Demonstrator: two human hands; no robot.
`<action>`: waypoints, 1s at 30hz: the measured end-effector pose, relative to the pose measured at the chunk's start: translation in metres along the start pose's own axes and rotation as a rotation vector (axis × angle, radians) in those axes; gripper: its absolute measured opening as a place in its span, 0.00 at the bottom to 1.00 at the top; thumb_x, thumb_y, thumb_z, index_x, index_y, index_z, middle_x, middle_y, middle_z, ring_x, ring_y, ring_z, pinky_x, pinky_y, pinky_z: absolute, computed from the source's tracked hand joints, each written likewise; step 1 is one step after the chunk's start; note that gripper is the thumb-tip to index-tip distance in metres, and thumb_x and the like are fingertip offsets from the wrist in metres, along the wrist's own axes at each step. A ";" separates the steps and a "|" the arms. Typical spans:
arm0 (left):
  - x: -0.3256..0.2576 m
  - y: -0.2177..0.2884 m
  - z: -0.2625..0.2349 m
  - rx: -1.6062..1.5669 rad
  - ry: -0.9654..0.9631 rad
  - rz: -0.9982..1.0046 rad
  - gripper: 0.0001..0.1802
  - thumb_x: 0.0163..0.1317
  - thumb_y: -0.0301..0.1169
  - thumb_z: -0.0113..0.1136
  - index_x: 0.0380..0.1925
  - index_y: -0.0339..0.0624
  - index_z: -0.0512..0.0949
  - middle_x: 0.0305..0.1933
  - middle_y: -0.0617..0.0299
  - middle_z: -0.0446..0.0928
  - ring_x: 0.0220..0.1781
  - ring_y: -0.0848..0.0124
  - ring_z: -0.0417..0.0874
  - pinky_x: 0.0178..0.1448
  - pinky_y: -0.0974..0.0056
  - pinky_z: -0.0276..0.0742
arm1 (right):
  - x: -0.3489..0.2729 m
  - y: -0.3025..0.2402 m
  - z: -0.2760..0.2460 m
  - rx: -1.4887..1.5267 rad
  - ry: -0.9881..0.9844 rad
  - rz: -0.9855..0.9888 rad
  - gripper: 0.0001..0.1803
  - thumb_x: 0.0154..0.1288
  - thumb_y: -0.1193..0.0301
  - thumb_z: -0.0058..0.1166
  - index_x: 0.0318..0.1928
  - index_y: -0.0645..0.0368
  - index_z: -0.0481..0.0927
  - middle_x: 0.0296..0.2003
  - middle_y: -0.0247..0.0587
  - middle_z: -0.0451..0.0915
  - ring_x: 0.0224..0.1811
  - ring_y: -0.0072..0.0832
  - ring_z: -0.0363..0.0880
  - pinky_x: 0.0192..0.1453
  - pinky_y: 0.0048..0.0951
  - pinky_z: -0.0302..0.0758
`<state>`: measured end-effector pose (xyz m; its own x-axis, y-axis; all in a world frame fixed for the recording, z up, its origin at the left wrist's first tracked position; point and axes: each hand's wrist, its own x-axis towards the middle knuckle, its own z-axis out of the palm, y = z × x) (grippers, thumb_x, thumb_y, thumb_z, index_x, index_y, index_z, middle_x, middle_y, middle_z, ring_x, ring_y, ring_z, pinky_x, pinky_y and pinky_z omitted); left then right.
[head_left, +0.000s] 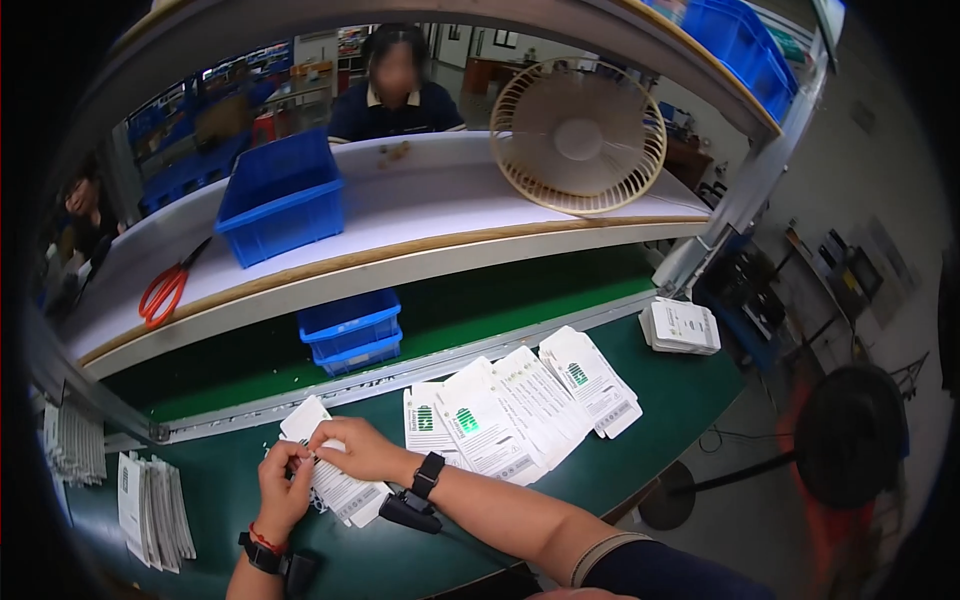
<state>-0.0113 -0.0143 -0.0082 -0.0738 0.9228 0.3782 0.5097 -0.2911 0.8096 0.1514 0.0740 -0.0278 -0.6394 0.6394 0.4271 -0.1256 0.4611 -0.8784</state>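
As fingers curl, both hands on flat carton

Light: bright, even, from overhead.
Shadows: soft, under the upper shelf.
Glare: mild on white shelf top.
Edges: dark fisheye vignette, straight lines bowed.
Focus: centre sharp, rim smeared.

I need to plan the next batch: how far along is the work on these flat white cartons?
Possibly done: a stack of cartons at the far right. In hand: left hand and right hand work one flat carton. Left: fanned flat cartons on the green table.
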 end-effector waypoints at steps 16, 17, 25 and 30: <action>0.003 0.003 -0.002 -0.005 -0.038 0.020 0.04 0.53 0.22 0.61 0.30 0.36 0.76 0.28 0.62 0.74 0.28 0.75 0.71 0.34 0.70 0.68 | 0.000 0.001 -0.002 -0.042 -0.011 0.014 0.06 0.63 0.71 0.55 0.36 0.61 0.78 0.34 0.45 0.79 0.39 0.38 0.79 0.43 0.32 0.73; 0.003 0.004 -0.002 0.000 -0.033 0.017 0.04 0.53 0.22 0.61 0.30 0.36 0.76 0.28 0.62 0.74 0.28 0.75 0.71 0.34 0.70 0.68 | 0.000 0.000 -0.002 -0.038 -0.017 0.011 0.06 0.63 0.71 0.55 0.36 0.61 0.78 0.34 0.45 0.79 0.39 0.38 0.79 0.43 0.32 0.73; 0.002 0.007 -0.002 0.035 -0.028 0.016 0.04 0.54 0.23 0.62 0.30 0.37 0.77 0.28 0.62 0.75 0.28 0.74 0.72 0.34 0.69 0.69 | -0.001 -0.003 -0.003 -0.012 -0.011 0.029 0.06 0.61 0.74 0.55 0.36 0.63 0.78 0.34 0.47 0.80 0.39 0.39 0.80 0.44 0.33 0.74; 0.005 0.003 0.000 0.038 -0.002 0.006 0.05 0.55 0.24 0.62 0.31 0.37 0.78 0.29 0.60 0.76 0.29 0.73 0.75 0.34 0.70 0.72 | 0.001 -0.005 -0.008 -0.022 -0.017 0.071 0.06 0.59 0.75 0.56 0.35 0.63 0.79 0.33 0.46 0.81 0.38 0.38 0.80 0.45 0.33 0.74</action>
<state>-0.0104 -0.0107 -0.0044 -0.0688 0.9216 0.3821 0.5424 -0.2869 0.7896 0.1571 0.0778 -0.0215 -0.6589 0.6603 0.3603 -0.0635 0.4285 -0.9013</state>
